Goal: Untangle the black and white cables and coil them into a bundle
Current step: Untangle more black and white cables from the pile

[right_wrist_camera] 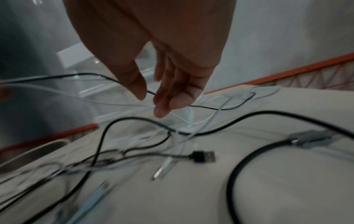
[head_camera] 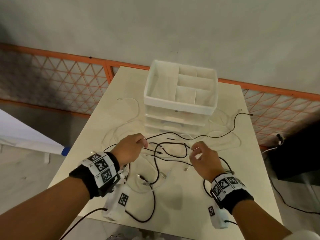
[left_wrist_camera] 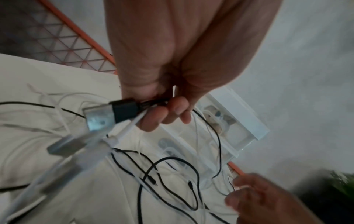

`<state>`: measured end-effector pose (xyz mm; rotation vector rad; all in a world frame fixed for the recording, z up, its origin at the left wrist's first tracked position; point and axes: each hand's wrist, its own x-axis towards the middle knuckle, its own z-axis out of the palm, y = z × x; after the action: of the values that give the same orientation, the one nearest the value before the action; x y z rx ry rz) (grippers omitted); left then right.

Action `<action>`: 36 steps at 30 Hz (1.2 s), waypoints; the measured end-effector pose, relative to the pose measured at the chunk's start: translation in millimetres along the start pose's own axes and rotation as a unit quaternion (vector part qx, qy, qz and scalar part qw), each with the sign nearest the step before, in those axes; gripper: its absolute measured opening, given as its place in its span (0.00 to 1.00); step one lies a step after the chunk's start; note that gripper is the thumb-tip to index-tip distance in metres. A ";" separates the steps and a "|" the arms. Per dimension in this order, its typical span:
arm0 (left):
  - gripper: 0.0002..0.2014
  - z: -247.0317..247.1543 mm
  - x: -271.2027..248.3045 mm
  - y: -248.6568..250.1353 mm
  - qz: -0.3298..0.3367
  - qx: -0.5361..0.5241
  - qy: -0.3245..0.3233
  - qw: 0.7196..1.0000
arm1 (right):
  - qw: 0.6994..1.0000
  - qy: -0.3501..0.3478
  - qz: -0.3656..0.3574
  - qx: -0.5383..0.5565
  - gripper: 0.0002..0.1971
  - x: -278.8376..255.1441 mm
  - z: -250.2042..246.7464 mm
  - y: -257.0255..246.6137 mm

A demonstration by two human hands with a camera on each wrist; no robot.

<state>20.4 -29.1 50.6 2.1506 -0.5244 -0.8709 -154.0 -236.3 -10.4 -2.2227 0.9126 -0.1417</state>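
Note:
Black cables and thin white cables lie tangled across the white table. My left hand is lifted over the tangle's left side. Its fingers are curled round a bunch of cable ends, with a black USB plug and a white lead sticking out. My right hand hovers to the right. A thin black cable runs between its thumb and curled fingers, together with a white strand. Another black USB plug lies loose on the table.
A white drawer organizer with an open, divided top tray stands at the table's far middle, and cables run around both its sides. An orange mesh fence runs behind the table. A dark box sits off the right edge.

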 end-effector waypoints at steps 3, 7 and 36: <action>0.13 -4.1 -2.5 5.4 0.014 -0.003 0.000 1.000 | 0.985 -0.125 -0.093 -0.081 0.14 -6.8 35.4 -11.5; 0.16 -1.5 -2.5 7.0 -0.007 -0.073 0.000 0.997 | 0.935 -0.263 -0.143 -0.188 0.31 -16.4 73.5 -40.5; 0.12 29.4 45.0 24.9 0.076 -0.004 -0.023 0.997 | 0.827 0.228 -0.178 0.482 0.13 -7.3 -159.7 -135.5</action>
<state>27.7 -86.1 36.4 2.0581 -0.6969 -0.8378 -137.9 -257.6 197.4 -1.3550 0.4463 -1.0950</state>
